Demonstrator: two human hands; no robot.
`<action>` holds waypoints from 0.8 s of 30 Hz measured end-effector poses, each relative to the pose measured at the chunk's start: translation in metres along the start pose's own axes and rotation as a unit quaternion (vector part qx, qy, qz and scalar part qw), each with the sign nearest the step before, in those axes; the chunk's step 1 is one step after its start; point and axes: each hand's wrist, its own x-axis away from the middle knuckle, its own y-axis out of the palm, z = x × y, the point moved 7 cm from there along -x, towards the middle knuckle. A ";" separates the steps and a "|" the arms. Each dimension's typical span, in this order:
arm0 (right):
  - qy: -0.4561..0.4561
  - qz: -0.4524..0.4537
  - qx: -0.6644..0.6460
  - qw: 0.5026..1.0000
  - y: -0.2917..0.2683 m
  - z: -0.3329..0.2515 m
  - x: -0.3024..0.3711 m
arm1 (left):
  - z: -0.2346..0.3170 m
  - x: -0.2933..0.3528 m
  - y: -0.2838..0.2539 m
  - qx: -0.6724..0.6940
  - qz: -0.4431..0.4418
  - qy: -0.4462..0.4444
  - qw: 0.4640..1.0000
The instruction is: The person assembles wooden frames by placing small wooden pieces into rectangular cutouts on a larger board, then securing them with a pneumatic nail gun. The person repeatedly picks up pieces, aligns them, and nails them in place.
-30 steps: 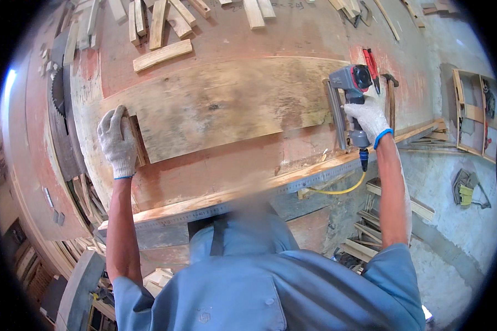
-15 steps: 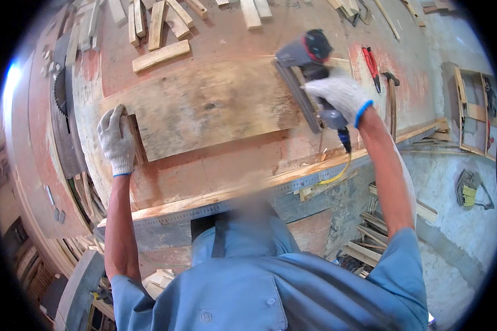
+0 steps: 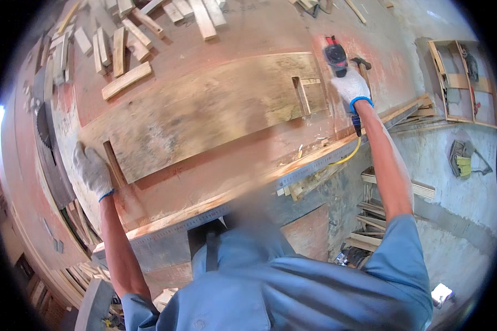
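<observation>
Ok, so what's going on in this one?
A person in white gloves is working at a bench with a wide wooden panel lying in front of them. Their right hand grips a power tool with a yellow hose, just past the panel's right end, beside a hammer. Their left hand is by the panel's left end; whether it touches is hard to tell. Loose wood pieces lie beyond the panel.
</observation>
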 end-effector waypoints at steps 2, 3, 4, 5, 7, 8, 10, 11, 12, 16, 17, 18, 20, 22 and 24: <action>0.070 0.024 0.008 0.997 0.014 0.061 -0.011 | -0.001 -0.001 0.005 0.004 -0.026 -0.037 0.999; 0.090 0.015 0.035 0.995 0.024 0.070 -0.007 | -0.002 -0.001 0.005 0.003 -0.039 -0.056 0.998; 0.111 0.007 0.062 0.992 0.031 0.082 -0.001 | -0.001 0.000 0.004 0.033 -0.052 -0.086 0.994; 0.133 -0.001 0.089 0.987 0.036 0.095 0.008 | 0.001 -0.002 0.006 0.039 -0.056 -0.090 0.994; 0.083 0.019 0.036 0.996 0.039 0.053 0.042 | -0.005 0.001 0.000 0.037 -0.062 -0.107 0.992; 0.060 0.034 0.003 0.998 0.038 0.034 0.056 | -0.008 0.004 -0.001 0.038 -0.063 -0.108 0.991; -0.032 0.149 -0.093 0.984 0.048 0.018 0.072 | -0.016 0.003 0.001 0.046 -0.060 -0.106 0.991; -0.022 0.127 -0.108 0.986 0.069 0.023 0.072 | -0.018 0.003 0.004 0.029 -0.053 -0.109 0.992; -0.014 0.107 -0.124 0.986 0.085 0.022 0.068 | -0.021 0.004 0.006 0.011 -0.044 -0.113 0.993; 0.093 0.000 -0.112 0.989 0.109 0.013 0.051 | -0.062 0.006 0.032 0.035 -0.178 -0.217 0.959; 0.083 -0.013 -0.157 0.984 0.115 0.023 0.041 | -0.059 0.003 0.035 0.040 -0.173 -0.203 0.963; 0.074 -0.026 -0.198 0.977 0.124 0.044 0.032 | -0.049 0.002 0.038 0.047 -0.171 -0.190 0.966; 0.107 -0.055 -0.235 0.965 0.116 0.030 0.031 | -0.073 0.003 0.032 -0.012 -0.184 -0.132 0.974; 0.017 -0.087 -0.163 0.983 0.112 0.011 0.040 | -0.078 0.004 0.021 0.030 -0.177 -0.194 0.964; 0.127 -0.087 -0.493 0.856 0.114 0.022 0.078 | -0.036 -0.005 -0.007 -0.102 -0.220 -0.079 0.967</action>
